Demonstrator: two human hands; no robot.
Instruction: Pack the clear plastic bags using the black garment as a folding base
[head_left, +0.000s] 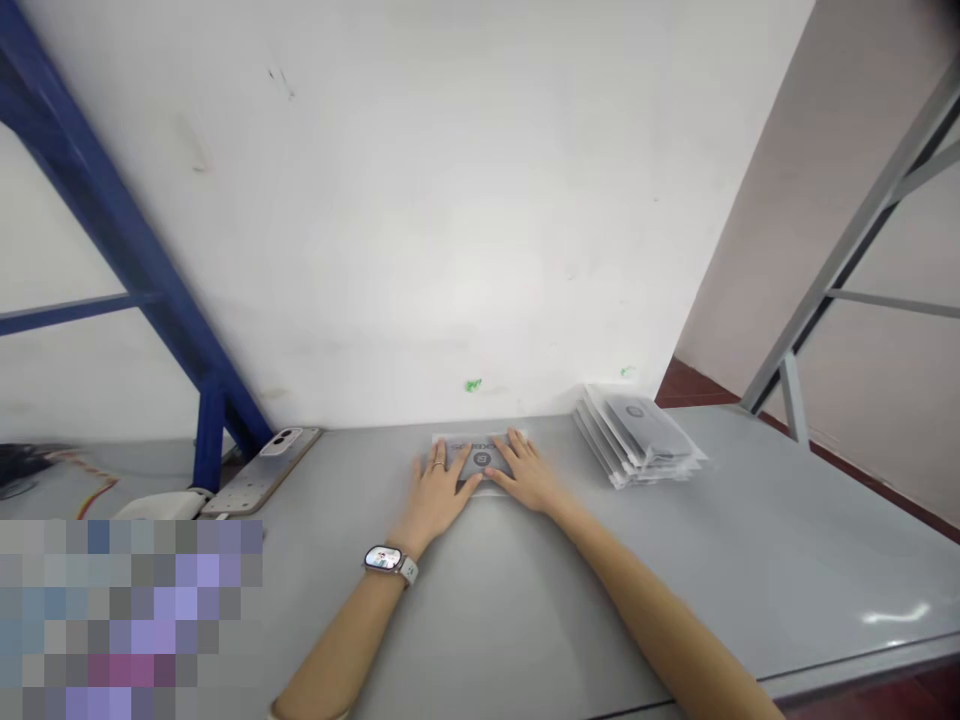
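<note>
A flat clear-wrapped grey packet [481, 457] lies on the grey table [525, 600] close to the white wall. My left hand [437, 491], with a watch on its wrist, rests flat on the packet's left part, fingers spread. My right hand [527, 474] lies flat on the packet's right part, fingers stretched out. Both hands press down on it from above and hold nothing else.
A stack of similar wrapped packets [640, 433] sits to the right by the wall. A white power strip [259, 473] with a phone-like item lies at left, beside a blue frame [142, 260]. A grey metal frame [847, 260] stands at right.
</note>
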